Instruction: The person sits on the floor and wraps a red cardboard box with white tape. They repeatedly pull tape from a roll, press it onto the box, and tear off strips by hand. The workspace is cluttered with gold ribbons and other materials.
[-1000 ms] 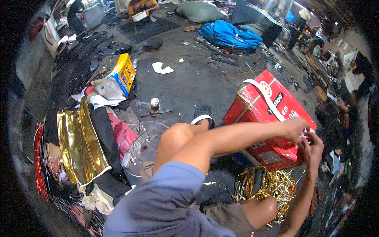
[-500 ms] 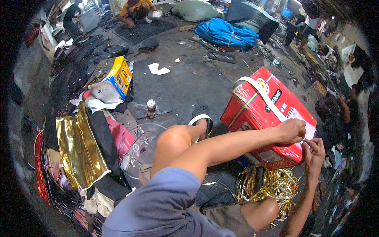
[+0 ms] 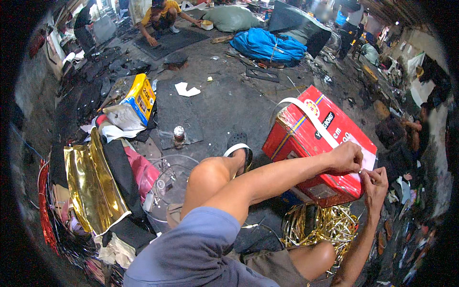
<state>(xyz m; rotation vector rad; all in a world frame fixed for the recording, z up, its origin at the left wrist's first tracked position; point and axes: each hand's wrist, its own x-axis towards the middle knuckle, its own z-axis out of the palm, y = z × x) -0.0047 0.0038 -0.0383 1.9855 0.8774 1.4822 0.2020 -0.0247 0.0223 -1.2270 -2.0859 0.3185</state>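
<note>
A red cardboard box with a white strap stands on the ground in front of me at the right. My left hand reaches across my knee and pinches something small at the box's right corner. My right hand meets it there, fingers closed on the same small piece, too small to identify. Below the box lies a heap of gold foil strips. My bent left knee and a sandalled foot are in the middle.
Gold foil sheet, black cloth and red tinsel pile up at the left. A yellow carton, a small bottle, a blue bundle and a crouching person lie farther off. Another person sits at the right.
Both hands stay together at the box's right corner, shifting only slightly. The view has tilted a little.
</note>
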